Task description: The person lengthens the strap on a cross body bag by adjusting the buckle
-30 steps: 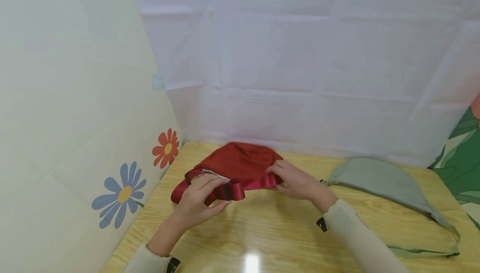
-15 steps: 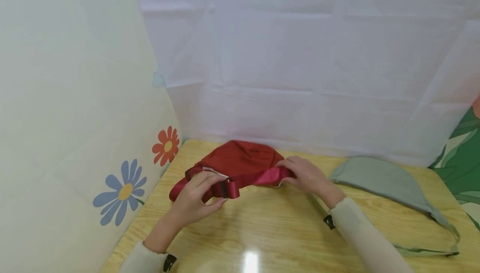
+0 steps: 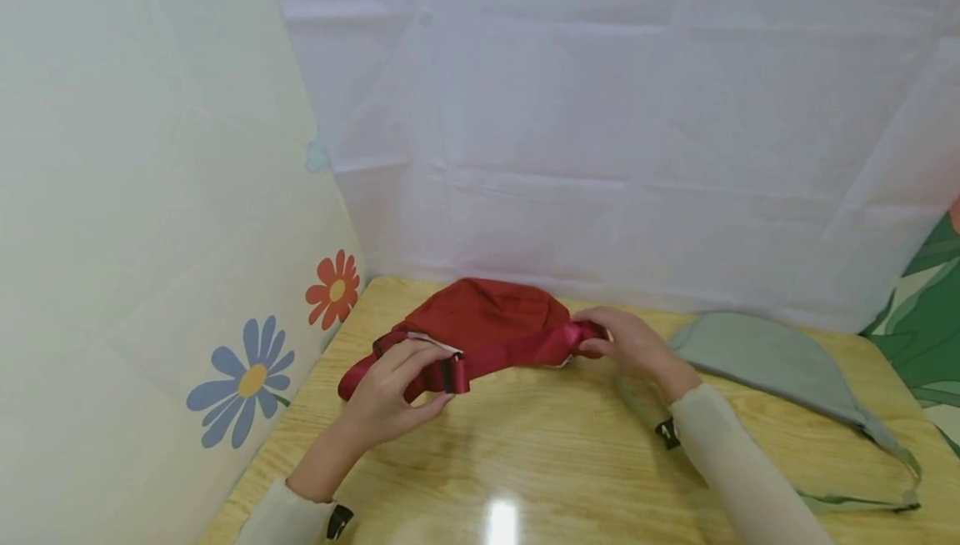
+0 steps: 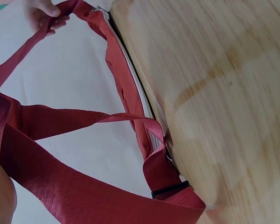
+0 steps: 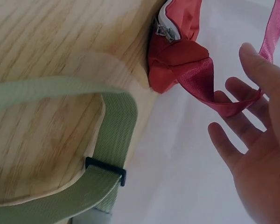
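Observation:
A red waist bag (image 3: 487,310) sits on the left part of the table near the back cloth, its wide crimson strap (image 3: 517,352) drawn out along the front. My left hand (image 3: 390,391) pinches the strap by a black slider (image 3: 447,375). To the right, my right hand (image 3: 633,343) holds the strap between thumb and fingers, beyond the bag's right end. In the right wrist view, the strap (image 5: 231,108) crosses the loosely curled fingers and runs up behind the thumb. The left wrist view shows strap loops (image 4: 51,163) hanging beside the bag, with another black slider (image 4: 170,190).
A grey-green waist bag (image 3: 757,362) lies on the right of the wooden table (image 3: 555,462). Its green strap (image 3: 832,502) loops toward the front, partly under the right forearm. A white cloth (image 3: 540,153) hangs behind, and a flowered panel (image 3: 247,195) stands at the left.
My right hand has moved to the right along the strap, pulling that stretch straighter and flatter. My left hand has stayed almost in place by the slider.

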Motion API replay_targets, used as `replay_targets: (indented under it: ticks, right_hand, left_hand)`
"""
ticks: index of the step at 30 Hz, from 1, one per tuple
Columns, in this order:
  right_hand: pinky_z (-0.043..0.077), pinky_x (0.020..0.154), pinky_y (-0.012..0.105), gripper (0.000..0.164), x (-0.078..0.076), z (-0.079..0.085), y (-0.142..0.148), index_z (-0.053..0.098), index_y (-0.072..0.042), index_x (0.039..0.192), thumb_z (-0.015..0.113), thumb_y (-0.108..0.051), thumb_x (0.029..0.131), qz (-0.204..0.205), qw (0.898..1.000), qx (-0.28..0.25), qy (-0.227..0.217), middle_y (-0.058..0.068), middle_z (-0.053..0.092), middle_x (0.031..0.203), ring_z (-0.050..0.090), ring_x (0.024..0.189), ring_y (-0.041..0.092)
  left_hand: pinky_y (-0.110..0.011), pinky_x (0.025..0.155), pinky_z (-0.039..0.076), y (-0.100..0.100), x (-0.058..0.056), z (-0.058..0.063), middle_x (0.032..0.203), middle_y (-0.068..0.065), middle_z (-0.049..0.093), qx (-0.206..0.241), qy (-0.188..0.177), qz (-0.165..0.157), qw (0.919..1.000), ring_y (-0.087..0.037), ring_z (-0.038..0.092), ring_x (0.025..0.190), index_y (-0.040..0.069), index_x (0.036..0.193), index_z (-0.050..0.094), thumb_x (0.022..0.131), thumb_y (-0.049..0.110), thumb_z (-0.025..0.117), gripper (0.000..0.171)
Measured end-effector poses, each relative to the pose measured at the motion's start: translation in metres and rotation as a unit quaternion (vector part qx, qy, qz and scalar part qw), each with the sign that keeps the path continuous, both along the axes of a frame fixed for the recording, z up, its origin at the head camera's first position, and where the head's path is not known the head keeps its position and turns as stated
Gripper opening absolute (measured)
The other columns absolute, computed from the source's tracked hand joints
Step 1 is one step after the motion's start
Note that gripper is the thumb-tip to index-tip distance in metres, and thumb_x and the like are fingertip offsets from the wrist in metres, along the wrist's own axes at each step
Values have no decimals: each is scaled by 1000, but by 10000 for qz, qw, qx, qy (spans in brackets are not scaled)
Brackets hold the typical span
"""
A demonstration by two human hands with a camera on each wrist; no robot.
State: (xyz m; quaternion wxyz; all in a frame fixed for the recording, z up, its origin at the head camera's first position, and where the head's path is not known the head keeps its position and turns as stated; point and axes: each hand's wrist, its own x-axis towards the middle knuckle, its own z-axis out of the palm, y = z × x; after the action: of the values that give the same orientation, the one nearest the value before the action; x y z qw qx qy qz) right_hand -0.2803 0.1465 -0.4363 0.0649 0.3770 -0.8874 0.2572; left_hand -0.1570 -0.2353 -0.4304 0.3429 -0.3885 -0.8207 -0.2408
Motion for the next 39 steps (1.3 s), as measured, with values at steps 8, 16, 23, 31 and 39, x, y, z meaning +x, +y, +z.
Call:
replay_targets:
  ticks: [8,16,23,31,39]
  right_hand:
    - [52,91,47,34,-12,-6,11,69,-2,117,79,-7,86,26,9990,-314,322,14,71,113,66,103,30]
    - [53,88,48,30,-19,-8,15,70,-2,115,78,-8,87,-176,9991,-383,14,13,71,110,65,100,29]
    - [54,82,45,27,-27,-11,17,69,-4,116,76,-11,90,-336,9990,-285,-110,11,71,105,65,92,26]
    - [53,80,43,28,-29,-11,18,68,-3,116,76,-10,90,-249,9993,-176,-213,11,70,104,63,90,24]
    - [48,76,34,27,-15,-7,15,65,-7,111,79,-9,88,177,9980,-189,-574,1,64,96,55,86,15]
  left_hand:
    - [-28,85,54,0,-1,3,115,-5,67,172,212,-135,9995,-21,62,103,6,123,67,93,39,71,45]
    - [-23,91,50,1,-3,5,116,-7,68,268,277,-183,9991,-23,63,103,4,123,68,94,41,70,47]
    - [-19,92,49,-1,-6,6,115,-7,67,373,241,-228,9988,-21,62,102,4,123,67,91,33,74,44]
    - [-25,84,54,-2,-2,7,116,-6,66,149,-2,-212,9997,-19,61,103,6,123,67,88,32,79,46]
    - [-30,80,55,1,8,11,114,3,64,-701,-1560,12,9853,-12,59,103,14,122,62,75,19,90,55]
